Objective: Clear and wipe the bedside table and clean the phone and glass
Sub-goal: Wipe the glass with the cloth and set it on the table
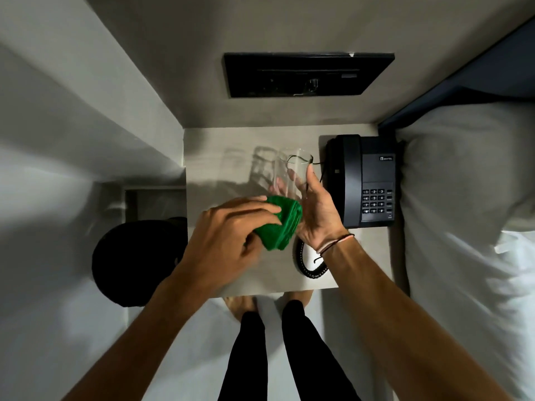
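Observation:
A clear drinking glass [292, 172] is held above the bedside table [220, 157], gripped by my right hand [315, 209] with the thumb along its side. My left hand [231, 233] grips a folded green cloth [282, 224] and holds it against the bottom end of the glass. A black desk phone [364, 180] sits on the table's right side, with its coiled cord [307, 264] lying near the front edge under my right wrist.
A bed with white bedding [463, 212] borders the table on the right. A round black bin [133, 261] stands on the floor to the left. A black switch panel [307, 73] is set in the wall behind. My legs stand at the table's front edge.

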Tool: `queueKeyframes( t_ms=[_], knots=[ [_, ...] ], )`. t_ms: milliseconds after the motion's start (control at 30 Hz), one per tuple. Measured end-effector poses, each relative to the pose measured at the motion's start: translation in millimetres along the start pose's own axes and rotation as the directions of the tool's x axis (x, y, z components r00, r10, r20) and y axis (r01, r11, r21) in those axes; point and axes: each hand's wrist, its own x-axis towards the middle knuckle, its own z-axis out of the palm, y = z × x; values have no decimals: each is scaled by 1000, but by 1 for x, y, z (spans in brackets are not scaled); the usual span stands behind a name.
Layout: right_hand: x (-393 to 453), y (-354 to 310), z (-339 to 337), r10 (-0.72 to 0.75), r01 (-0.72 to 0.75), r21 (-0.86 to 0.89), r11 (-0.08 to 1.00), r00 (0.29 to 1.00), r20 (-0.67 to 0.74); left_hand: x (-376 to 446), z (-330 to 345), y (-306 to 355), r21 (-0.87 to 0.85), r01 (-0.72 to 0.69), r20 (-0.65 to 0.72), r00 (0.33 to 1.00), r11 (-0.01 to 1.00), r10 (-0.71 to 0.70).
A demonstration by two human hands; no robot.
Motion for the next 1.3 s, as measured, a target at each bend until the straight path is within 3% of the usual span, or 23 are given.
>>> queueKeyframes(
  t_ms=[100, 200, 267, 500, 667, 800, 933, 1067, 1200, 1300],
  knots=[
    [-2, 4, -3, 22, -22, -38, 999, 1000, -7, -1, -7, 6, -58, -3, -76, 997, 998, -1],
    [-6, 9, 4, 61, -57, -114, 992, 998, 33, 13, -9, 11, 14, 48, -221, 974, 999, -43],
    [-10, 11, 11, 89, -85, -74, 994, 995, 54, 28, -8, 10, 80, 117, -272, 958, 990, -92],
    [-7, 9, 21, 67, -75, 83, 994, 994, 91, 29, 10, 11, 165, 56, -172, 985, 985, -27],
    [-1, -3, 21, 23, -24, 56, 998, 1000, 13, -12, 17, 21, 176, -9, -134, 990, 984, 33],
    [1, 0, 16, 16, -16, 32, 999, 1000, -6, -18, 12, 20, 87, 2, -286, 958, 996, 23],
    [-5, 16, 15, 41, -41, -13, 999, 999, 15, 10, 2, 21, 153, 104, -383, 923, 983, -38],
    [-19, 27, 29, 44, -42, -25, 999, 997, 57, 36, -2, 14, 211, 148, -239, 966, 966, -96],
    [-24, 27, 29, 128, -135, 133, 982, 990, 66, 19, 2, 13, 232, 83, -144, 988, 969, -50],
    [-18, 26, 20, 117, -121, 133, 984, 992, 36, -8, 6, 16, 208, 26, -114, 993, 978, -2]
  ],
)
